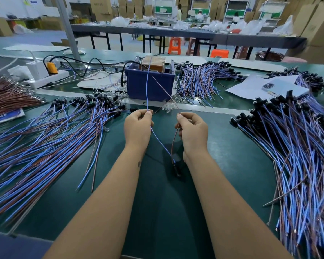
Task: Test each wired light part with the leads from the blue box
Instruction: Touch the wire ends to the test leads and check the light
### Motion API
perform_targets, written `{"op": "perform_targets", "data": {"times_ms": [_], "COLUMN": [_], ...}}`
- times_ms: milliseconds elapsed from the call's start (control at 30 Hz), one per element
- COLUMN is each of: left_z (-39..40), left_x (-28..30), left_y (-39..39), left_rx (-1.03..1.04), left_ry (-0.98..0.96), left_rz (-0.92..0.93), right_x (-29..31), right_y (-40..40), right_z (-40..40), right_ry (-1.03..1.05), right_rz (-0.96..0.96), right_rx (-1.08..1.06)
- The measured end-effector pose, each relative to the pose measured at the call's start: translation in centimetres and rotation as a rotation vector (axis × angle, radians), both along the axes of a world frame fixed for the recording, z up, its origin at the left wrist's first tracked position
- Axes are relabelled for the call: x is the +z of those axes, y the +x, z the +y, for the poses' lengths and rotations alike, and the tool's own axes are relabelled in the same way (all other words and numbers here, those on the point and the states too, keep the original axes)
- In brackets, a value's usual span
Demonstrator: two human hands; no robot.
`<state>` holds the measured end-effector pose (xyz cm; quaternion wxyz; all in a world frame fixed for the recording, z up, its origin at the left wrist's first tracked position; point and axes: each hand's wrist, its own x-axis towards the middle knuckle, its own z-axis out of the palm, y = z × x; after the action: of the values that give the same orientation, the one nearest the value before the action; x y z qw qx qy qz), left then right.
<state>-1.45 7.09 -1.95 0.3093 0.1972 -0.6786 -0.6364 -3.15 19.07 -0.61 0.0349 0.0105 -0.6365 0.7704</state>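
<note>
Far left, a fan of blue-and-brown wired light parts (45,139) is lying across the green bench (223,150) with the black sockets pointing toward the middle, probably so that each one can be drawn off by its loose wire ends. Behind it a white power strip (45,77) with an orange plug is sitting close to the blue box (150,85), which is likely feeding the tester inside. From the top of that box a blue lead (147,86) and a brown lead (163,88) are running down and forward to the two hands. The left hand (137,128) is pinching the blue lead's end together with the blue wire of the part under test (176,163), fingers curled tight around the join; whether the bare tips are actually touching is too fine to see. The right hand (193,131) is pinching the brown lead against the part's brown wire in the same way. The part's black socket is hanging low between the forearms, just above the bench, seemingly so that the bulb end stays visible. To the right, another large heap of wired parts (292,146) is spreading out, and a phone (284,86) is resting on white paper behind it.
</note>
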Motion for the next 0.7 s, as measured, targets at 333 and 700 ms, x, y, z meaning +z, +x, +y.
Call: {"op": "perform_targets", "data": {"times_ms": [333,700], "left_z": [-0.02,-0.28], "left_x": [0.12,0.00], "left_y": [-0.14,-0.39], "left_rx": [0.080,0.114], "left_ry": [-0.059,-0.030], "left_rz": [-0.047,-0.062], "right_x": [0.60,0.80], "right_y": [0.35,0.44], "right_z": [0.30,0.40], "right_ry": [-0.129,-0.201], "right_rz": [0.001,0.032], "right_rx": [-0.016,0.020]}}
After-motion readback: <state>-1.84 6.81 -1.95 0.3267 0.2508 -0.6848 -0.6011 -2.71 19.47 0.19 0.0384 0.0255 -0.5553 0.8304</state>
